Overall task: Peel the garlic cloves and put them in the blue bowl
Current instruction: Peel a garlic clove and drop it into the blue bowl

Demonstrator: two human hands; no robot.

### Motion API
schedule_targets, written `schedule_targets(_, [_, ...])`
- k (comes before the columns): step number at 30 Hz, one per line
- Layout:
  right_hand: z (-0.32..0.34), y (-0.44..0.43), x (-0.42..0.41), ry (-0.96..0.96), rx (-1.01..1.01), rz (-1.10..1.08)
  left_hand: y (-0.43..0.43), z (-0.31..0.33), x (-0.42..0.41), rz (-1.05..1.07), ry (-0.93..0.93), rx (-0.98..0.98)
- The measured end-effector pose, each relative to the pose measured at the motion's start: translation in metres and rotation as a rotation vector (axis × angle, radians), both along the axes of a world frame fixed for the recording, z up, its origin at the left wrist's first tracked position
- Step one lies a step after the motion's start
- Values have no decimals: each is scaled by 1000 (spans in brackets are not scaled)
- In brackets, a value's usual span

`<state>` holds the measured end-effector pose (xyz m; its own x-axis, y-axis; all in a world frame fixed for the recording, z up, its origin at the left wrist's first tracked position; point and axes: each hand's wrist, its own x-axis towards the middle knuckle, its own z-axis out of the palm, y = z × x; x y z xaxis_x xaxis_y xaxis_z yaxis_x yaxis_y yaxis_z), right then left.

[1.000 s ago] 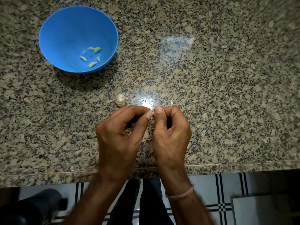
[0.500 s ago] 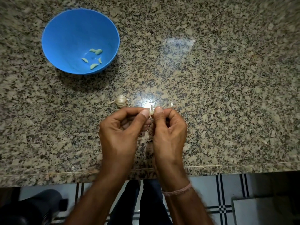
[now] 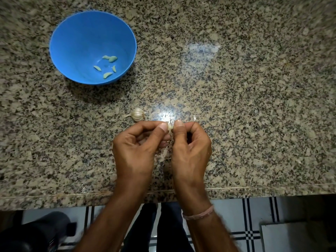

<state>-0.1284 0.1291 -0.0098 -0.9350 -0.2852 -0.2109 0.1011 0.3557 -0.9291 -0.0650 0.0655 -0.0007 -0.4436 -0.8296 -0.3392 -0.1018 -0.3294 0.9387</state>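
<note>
Head view, looking down on a speckled granite countertop (image 3: 245,91). A single garlic clove (image 3: 170,127) is pinched between the thumb and fingertips of the left hand (image 3: 135,151) and of the right hand (image 3: 190,151), both closed on it from either side, just above the counter near its front edge.

The clove is judged to be very light and firm, with a dry, papery skin that tears easily and a smooth body that may turn slippery once bared. It is probably best held at its two ends, so that the skin can be lifted from the middle with a thumbnail.

The clove is seen as a small pale, cream-coloured piece with a loose flake of skin standing up from it; most of it is hidden by the thumbs. A partly broken garlic bulb (image 3: 137,114) lies just beyond the left hand. A scrap of skin (image 3: 194,117) lies beside the right. The blue bowl (image 3: 81,39) stands well apart at the far left, with about five peeled cloves (image 3: 110,58) in it.
</note>
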Motion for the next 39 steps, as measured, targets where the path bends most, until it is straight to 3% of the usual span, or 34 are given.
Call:
schedule_targets(3, [-4,-1,1,427,122,91,-4,4,-3,68,125,478])
schedule_targets(5, [-9,1,-2,549,159,123,-7,5,-2,65,146,571])
schedule_targets(7, [-10,1,-3,455,128,93,-7,4,0,41,112,397])
schedule_targets(10, [-6,-3,1,184,79,23,-4,2,2,-46,-49,-165])
schedule_targets(12, [-5,-2,3,246,113,33,-4,3,4,-73,-131,-335])
schedule_targets(16, [-10,4,-1,434,182,106,-14,7,5,53,-52,33])
schedule_targets(24, [-7,11,-8,324,134,191,-19,5,7,-34,-44,-8])
schedule_targets(31, [6,8,-11,-154,-189,187,-19,6,6,-85,-20,31])
schedule_targets(39, [1,9,-12,-56,-190,229,-31,7,3,-6,91,573])
